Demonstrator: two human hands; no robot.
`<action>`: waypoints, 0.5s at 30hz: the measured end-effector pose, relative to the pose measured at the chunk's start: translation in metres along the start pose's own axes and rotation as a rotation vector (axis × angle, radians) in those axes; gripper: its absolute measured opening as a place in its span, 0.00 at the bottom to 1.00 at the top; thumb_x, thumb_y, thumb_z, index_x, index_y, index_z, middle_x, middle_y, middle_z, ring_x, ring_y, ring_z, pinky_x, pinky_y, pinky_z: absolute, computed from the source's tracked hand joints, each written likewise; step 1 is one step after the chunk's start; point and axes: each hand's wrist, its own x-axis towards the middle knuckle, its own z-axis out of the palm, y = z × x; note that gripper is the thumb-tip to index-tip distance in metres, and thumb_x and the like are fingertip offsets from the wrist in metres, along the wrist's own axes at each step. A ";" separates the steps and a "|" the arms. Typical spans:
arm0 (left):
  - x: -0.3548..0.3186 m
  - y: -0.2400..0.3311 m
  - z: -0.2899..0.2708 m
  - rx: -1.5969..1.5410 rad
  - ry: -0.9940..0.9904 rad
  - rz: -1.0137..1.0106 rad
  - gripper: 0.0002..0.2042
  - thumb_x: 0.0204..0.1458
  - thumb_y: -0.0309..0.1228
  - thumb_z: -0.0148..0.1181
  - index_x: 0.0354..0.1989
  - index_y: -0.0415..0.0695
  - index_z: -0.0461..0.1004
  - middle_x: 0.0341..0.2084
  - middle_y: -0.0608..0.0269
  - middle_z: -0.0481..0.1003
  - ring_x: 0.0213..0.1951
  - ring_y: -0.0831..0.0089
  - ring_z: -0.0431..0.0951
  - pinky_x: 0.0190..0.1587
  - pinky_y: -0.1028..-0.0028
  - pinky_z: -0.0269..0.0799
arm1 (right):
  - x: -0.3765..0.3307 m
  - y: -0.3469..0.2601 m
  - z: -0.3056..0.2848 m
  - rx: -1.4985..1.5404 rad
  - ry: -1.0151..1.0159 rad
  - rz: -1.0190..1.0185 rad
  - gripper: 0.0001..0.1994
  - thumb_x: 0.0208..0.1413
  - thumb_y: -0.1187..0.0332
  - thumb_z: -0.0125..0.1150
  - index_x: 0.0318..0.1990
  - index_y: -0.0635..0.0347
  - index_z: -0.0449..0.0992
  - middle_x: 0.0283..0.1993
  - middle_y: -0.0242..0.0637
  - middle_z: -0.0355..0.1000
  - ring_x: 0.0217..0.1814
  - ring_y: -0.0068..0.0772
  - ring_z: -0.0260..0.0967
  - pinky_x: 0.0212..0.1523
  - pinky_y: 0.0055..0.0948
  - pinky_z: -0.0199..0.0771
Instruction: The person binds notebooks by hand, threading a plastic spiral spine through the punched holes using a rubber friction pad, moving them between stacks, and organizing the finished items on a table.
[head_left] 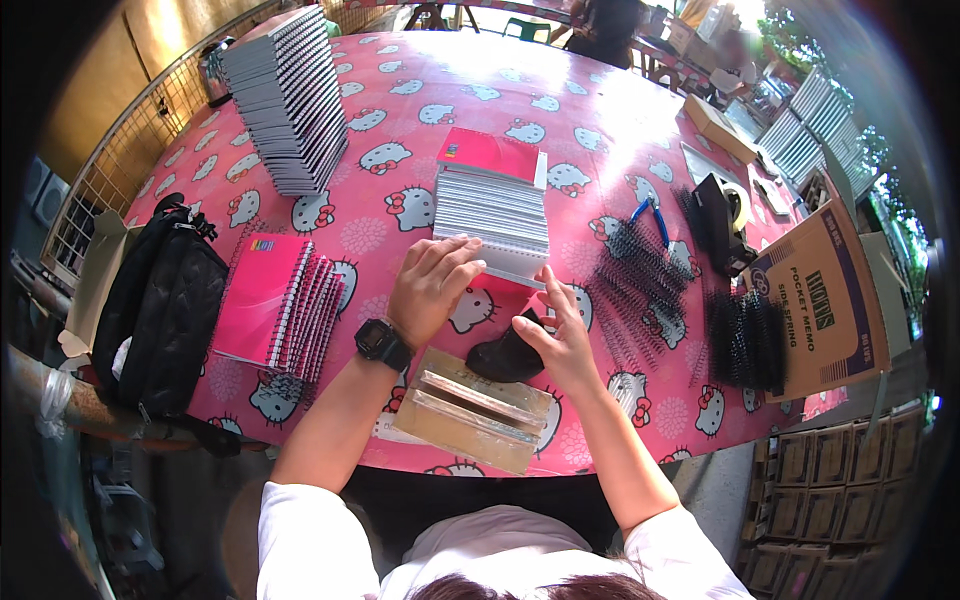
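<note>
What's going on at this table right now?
A person works at a pink cartoon-print table. The left hand rests on the near end of a row of unbound pink-covered notebooks; the right hand touches that end too, just above a dark object. Bound pink notebooks lie to the left, black spiral combs to the right.

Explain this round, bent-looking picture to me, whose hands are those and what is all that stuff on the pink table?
There is one picture, taken by a wide-angle camera worn on a person's head and looking down, which is why edges curve. The arms from the bottom are the wearer's own. The left hand, with a black wristwatch, rests on the near end of a row of unbound notebooks. The right hand touches a red cover beside a black pouch-like thing. On the pink cartoon tablecloth also lie bound pink notebooks, black binding coils, a tall grey stack, a black bag and a wooden block.
</note>
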 end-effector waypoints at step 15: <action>0.000 0.000 0.002 0.006 0.000 -0.004 0.12 0.47 0.22 0.61 0.41 0.46 0.71 0.48 0.61 0.76 0.51 0.61 0.75 0.51 0.59 0.67 | -0.008 -0.002 0.003 -0.287 0.075 -0.126 0.38 0.43 0.69 0.69 0.64 0.65 0.62 0.60 0.47 0.60 0.63 0.44 0.53 0.59 0.34 0.62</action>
